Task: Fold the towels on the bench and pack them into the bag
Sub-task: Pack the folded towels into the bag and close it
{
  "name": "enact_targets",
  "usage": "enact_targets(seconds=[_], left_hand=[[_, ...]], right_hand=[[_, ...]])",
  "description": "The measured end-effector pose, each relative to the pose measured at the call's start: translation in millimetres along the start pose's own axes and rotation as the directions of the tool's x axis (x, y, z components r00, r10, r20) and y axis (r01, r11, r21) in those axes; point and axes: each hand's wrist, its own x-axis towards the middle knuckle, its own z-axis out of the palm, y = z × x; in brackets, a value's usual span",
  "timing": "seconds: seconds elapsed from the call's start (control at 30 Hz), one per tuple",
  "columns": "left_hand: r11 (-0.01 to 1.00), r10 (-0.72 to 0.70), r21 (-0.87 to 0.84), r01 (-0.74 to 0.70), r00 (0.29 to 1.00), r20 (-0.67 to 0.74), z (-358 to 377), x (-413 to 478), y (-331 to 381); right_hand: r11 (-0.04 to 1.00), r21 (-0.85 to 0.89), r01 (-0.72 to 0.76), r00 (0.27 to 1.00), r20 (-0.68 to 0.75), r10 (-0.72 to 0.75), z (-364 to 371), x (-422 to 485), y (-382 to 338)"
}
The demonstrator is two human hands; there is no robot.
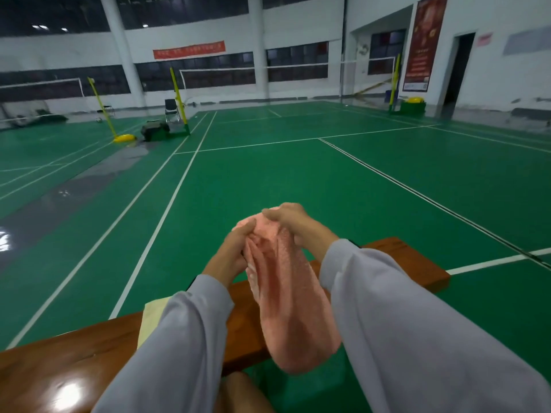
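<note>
salmon-pink towel with a bumpy waffle texture, pale yellow towel at 9 o'clock, glossy reddish-brown bench, grey sleeves, green floor with white lines.

No writing in this view can be read. A red banner on the far white wall carries a line of pale characters, and a tall dark red poster on the right-hand wall has lettering and what may be a small code square near its lower edge, but both are too small and blurred to make out. A small red sign beside the dark doorway is equally illegible.
</note>
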Motion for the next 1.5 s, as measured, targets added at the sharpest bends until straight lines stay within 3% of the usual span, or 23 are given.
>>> enact_targets(seconds=[0.1, 0.17, 0.23, 0.33, 0.4, 0.43, 0.53, 0.57, 0.6, 0.67, 0.7, 0.77, 0.87, 0.93, 1.03, 1.1, 1.2, 1.27, 1.37, 1.5], left_hand=[[0.999, -0.025, 0.042, 0.024, 1.000, 0.014, -4.7, -6.2, 4.6], [0.997, 0.045, -0.057, -0.045, 0.999, 0.004, -12.1, -7.1, 11.2], [0.986, 0.102, -0.120, -0.115, 0.989, -0.103, -29.3, -8.3, 20.9], [0.998, 0.061, 0.025, -0.056, 0.965, -0.255, -70.7, 0.6, 31.7], [0.985, 0.010, 0.169, 0.039, 0.960, -0.278, -84.3, 0.5, 41.6], [0.982, 0.040, 0.191, 0.017, 0.957, -0.289, -84.4, -2.7, 52.6], [0.983, 0.182, 0.019, -0.183, 0.951, -0.252, -87.4, -4.8, 78.7], [0.986, 0.164, 0.016, -0.165, 0.962, -0.217, -87.9, -8.8, 81.0], [0.993, 0.107, 0.066, -0.096, 0.977, -0.182, -89.3, -10.5, 78.0], [0.970, -0.015, 0.238, 0.049, 0.990, -0.143, -94.3, -12.8, 59.1], [0.957, -0.033, 0.277, 0.082, 0.983, -0.178, -96.5, -13.8, 53.1], [0.969, 0.054, 0.246, 0.023, 0.953, -0.299, -106.0, -6.0, 50.0], [0.974, 0.212, 0.164, -0.154, 0.866, -0.452, -112.9, -1.1, 68.4], [0.970, 0.243, 0.156, -0.188, 0.819, -0.520, -113.6, -3.7, 82.8], [0.949, 0.261, 0.301, -0.095, 0.773, -0.578, -128.3, -3.2, 89.7], [0.927, 0.282, 0.369, -0.066, 0.772, -0.570, -136.3, -3.9, 95.3], [0.907, 0.361, 0.388, -0.164, 0.778, -0.514, -129.1, -9.2, 109.0], [0.896, 0.387, 0.400, -0.192, 0.780, -0.492, -128.2, -6.3, 112.8], [0.891, 0.347, 0.427, -0.155, 0.839, -0.419, -126.2, -5.0, 107.6], [0.893, 0.364, 0.388, -0.227, 0.871, -0.329, -117.4, -5.2, 107.4]], right_hand=[[0.971, 0.226, 0.082, 0.984, -0.174, -0.043, 1.5, 8.8, -1.2], [0.930, 0.359, 0.080, 0.984, -0.179, -0.016, -4.8, 13.1, -9.0], [0.881, 0.470, 0.046, 0.988, -0.149, 0.028, -15.9, 14.0, -14.1], [0.878, 0.478, -0.003, 0.985, -0.150, 0.085, -29.0, 14.9, -8.2], [0.860, 0.510, -0.038, 0.985, -0.127, 0.118, -32.6, 10.7, -10.5], [0.854, 0.520, -0.024, 0.986, -0.130, 0.107, -36.7, 10.3, -17.5], [0.821, 0.558, 0.116, 0.974, -0.227, 0.017, -51.7, 28.8, -39.3], [0.816, 0.561, 0.139, 0.969, -0.246, 0.004, -51.7, 32.9, -41.1], [0.834, 0.544, 0.091, 0.981, -0.193, 0.019, -49.8, 41.6, -34.2], [0.920, 0.350, -0.178, 0.978, -0.044, 0.206, -43.0, 50.1, 2.3], [0.915, 0.224, -0.336, 0.941, 0.034, 0.337, -39.5, 44.3, 20.9], [0.896, 0.136, -0.423, 0.905, 0.108, 0.411, -35.7, 36.4, 40.1], [0.922, 0.339, -0.187, 0.979, -0.018, 0.205, -36.5, 38.7, 20.0], [0.860, 0.507, -0.059, 0.996, -0.026, 0.083, -36.0, 38.6, 2.6], [0.931, 0.344, -0.123, 0.990, -0.026, 0.140, -37.7, 39.7, 3.1], [0.939, 0.332, -0.087, 0.987, -0.100, 0.126, -44.1, 44.8, -5.4], [0.894, 0.447, 0.045, 0.963, -0.257, 0.080, -60.1, 58.7, -28.1], [0.930, 0.367, -0.030, 0.970, -0.214, 0.116, -63.3, 57.8, -27.6], [0.953, 0.265, -0.148, 0.986, -0.039, 0.165, -53.3, 52.8, -16.8], [0.916, 0.399, 0.029, 0.981, -0.190, 0.052, -47.0, 54.6, -32.4]])
